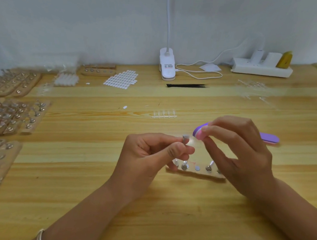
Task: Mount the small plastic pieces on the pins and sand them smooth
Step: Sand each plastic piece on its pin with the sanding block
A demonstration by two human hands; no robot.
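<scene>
My left hand point(152, 152) pinches a small metal pin point(185, 138) between thumb and fingers, its grey top pointing up. A clear plastic piece point(193, 142) shows faintly at the pin's right side. My right hand point(238, 153) grips a purple and pink sanding block point(199, 133), whose rounded end sits just right of the pin top. The block's far end point(269, 139) sticks out behind the hand. Below the hands lies a wooden holder strip point(195, 172) with several pins standing in it, partly hidden by both hands.
Wooden strips loaded with pins point(16, 116) fill the left side. A strip of clear plastic pieces point(164, 115) lies mid-table. Further back are a sheet of white stickers point(121, 79), black tweezers point(187, 85), a clip lamp point(167, 67) and a power strip point(261, 67).
</scene>
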